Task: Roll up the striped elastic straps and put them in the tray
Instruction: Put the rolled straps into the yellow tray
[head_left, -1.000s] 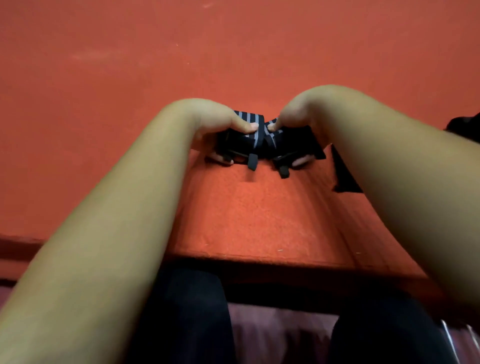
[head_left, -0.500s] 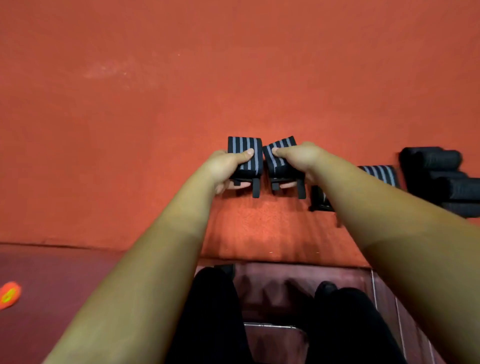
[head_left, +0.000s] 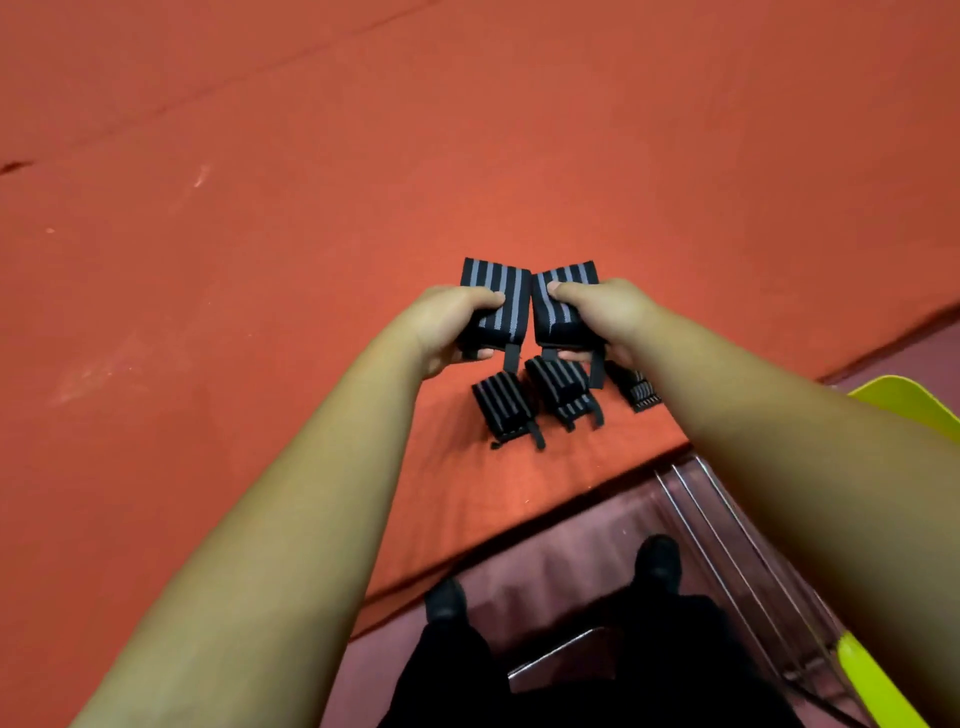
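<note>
Left hand (head_left: 447, 327) curls round a rolled striped strap (head_left: 493, 301), thumb on top, fingers beneath. Right hand (head_left: 608, 322) grips a second roll (head_left: 563, 306) the same way. Both rolls touch side by side over the red table (head_left: 363, 182). On the table nearer the edge lie a left roll (head_left: 504, 408), a middle roll (head_left: 563, 392) and a third roll (head_left: 641, 392) half hidden by the right forearm.

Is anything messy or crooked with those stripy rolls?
A bit. On the orange table, the left lying roll and middle lying roll sit crooked, black tabs sticking out. The left held roll in the left hand and right held roll in the right hand look tidy. Nothing looks torn.
</note>
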